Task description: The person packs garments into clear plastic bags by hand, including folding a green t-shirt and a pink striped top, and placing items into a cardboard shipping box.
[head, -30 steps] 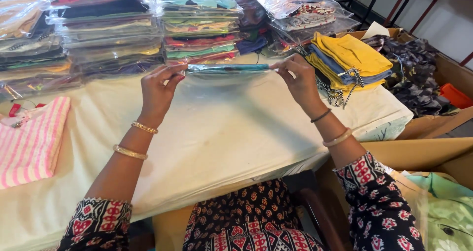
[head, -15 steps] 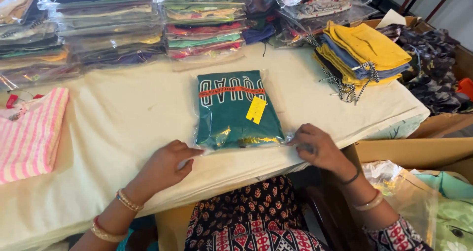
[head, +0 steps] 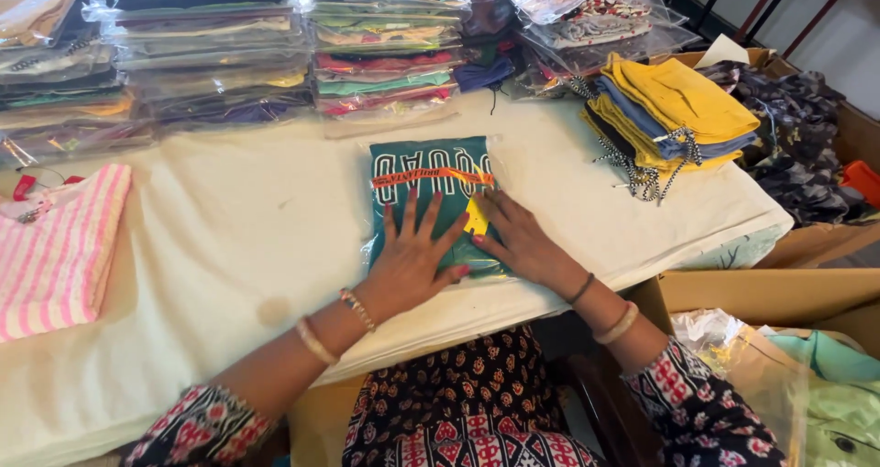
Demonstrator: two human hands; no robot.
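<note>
A folded dark green garment in a clear plastic bag (head: 431, 169) lies flat on the white-covered table (head: 229, 238), with an orange band across it and a yellow tag. My left hand (head: 412, 252) rests palm down on the bag's lower left, fingers spread. My right hand (head: 518, 238) lies flat on its lower right, next to the yellow tag. Both hands press on the bag and grip nothing.
Stacks of bagged garments (head: 211, 54) line the table's far edge. A pink striped garment (head: 55, 247) lies at left. Folded yellow and blue clothes (head: 669, 109) sit at right. Cardboard boxes (head: 779, 284) with clothes stand right of the table.
One second ago both hands held the bag up by its ends near the stacks. It then came down onto the table, and now both palms lie flat on it.
</note>
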